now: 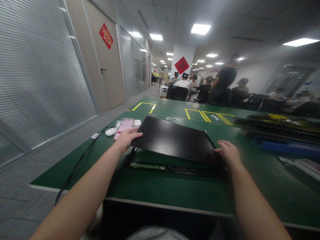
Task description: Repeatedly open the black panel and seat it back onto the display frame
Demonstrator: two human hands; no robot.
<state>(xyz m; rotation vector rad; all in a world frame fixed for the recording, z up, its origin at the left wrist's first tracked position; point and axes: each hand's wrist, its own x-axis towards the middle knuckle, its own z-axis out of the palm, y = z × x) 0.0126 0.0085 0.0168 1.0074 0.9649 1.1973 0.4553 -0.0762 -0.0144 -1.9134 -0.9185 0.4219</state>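
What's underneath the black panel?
At the near edge, a green circuit board strip and part of a black frame show. The black panel covers whatever lies farther back underneath.

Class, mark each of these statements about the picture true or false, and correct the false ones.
1. The left hand grips the left side of the dark panel. True.
2. The right hand is on the phone. False: it is at the panel's right side.
3. A green circuit strip shows on the near side of the panel. True.
4. The tabletop is white. False: it is green.
5. Yellow outlines mark the tabletop's far part. True.
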